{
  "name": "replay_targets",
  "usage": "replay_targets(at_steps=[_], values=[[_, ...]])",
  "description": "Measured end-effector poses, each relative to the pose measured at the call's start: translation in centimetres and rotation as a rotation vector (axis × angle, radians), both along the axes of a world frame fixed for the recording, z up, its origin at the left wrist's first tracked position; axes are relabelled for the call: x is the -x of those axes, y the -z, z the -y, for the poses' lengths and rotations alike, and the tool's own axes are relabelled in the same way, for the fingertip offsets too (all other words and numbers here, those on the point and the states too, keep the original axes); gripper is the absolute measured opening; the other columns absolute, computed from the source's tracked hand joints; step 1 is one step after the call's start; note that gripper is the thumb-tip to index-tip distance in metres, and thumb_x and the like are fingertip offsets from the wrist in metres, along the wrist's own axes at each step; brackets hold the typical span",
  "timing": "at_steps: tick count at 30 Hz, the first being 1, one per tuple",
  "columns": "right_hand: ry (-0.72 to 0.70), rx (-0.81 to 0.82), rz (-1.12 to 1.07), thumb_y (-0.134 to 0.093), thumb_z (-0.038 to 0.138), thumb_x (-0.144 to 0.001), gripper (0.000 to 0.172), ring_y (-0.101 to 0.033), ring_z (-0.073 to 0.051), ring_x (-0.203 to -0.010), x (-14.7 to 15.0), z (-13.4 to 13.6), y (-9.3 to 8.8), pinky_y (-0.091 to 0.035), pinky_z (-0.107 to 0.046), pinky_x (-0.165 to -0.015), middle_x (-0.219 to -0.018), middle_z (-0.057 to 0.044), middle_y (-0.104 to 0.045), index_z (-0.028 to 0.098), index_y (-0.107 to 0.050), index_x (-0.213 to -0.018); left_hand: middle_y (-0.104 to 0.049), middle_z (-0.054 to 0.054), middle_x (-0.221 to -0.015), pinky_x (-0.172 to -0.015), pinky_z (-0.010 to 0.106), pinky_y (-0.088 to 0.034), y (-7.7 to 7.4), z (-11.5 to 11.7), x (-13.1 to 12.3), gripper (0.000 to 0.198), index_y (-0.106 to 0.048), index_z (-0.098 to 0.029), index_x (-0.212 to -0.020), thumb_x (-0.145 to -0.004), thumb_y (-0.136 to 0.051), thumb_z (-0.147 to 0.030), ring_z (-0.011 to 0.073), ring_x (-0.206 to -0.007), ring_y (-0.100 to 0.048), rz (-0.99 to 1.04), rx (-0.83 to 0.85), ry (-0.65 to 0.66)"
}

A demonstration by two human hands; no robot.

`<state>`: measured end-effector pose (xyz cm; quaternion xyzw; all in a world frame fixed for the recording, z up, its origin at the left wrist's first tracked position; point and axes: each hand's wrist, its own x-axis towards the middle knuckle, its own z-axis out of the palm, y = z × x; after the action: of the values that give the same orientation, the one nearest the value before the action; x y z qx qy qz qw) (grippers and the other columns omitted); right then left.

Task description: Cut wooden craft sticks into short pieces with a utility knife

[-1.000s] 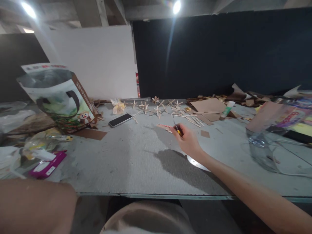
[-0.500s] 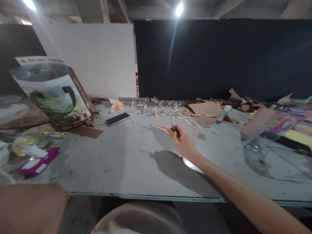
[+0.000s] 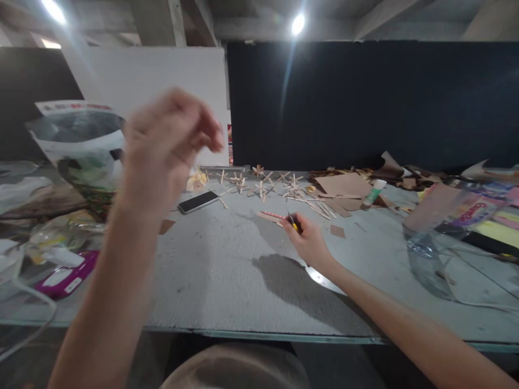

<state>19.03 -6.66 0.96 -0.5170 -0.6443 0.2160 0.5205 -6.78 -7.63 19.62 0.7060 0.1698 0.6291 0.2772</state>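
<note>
My right hand (image 3: pixel 307 237) is closed around a small yellow-and-black utility knife (image 3: pixel 293 222), its thin tip pointing away from me above the table. Just left of its fingers lie a red-and-white striped strip (image 3: pixel 272 215) and a flat piece of tan card. My left hand (image 3: pixel 172 129) is raised high in front of the printed bag, bent at the wrist, with its fingers curled and blurred by motion. Whether it holds anything cannot be made out. Beyond both hands, several star shapes of crossed wooden sticks (image 3: pixel 259 189) rest on the table.
A phone (image 3: pixel 198 202) lies left of the stick stars. Brown card pieces (image 3: pixel 343 186) and a glue stick (image 3: pixel 373 192) are at the back right. On the left are the printed bag (image 3: pixel 87 156) and a purple device (image 3: pixel 67 278). A clear plastic bottle (image 3: pixel 425 265) lies on the right.
My left hand has risen into view from the lower left, now covering part of the printed bag. My right hand stays almost in place with the knife. The view has shifted slightly.
</note>
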Motion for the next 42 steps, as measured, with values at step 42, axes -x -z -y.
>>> replay_targets(at_steps=[42], values=[[-0.513, 0.615, -0.558, -0.065, 0.074, -0.085, 0.059, -0.038, -0.007, -0.033, 2.5, -8.4, 3.8, -0.030, -0.019, -0.030, -0.059, 0.009, -0.054, 0.022, -0.059, -0.111, -0.067, -0.003, -0.069, -0.057, 0.028, -0.054, 22.5, -11.6, -6.0, 0.077, -0.045, -0.019, -0.139, -0.080, -0.079, -0.054, 0.0171, -0.055, -0.068, 0.060, 0.946, 0.012]])
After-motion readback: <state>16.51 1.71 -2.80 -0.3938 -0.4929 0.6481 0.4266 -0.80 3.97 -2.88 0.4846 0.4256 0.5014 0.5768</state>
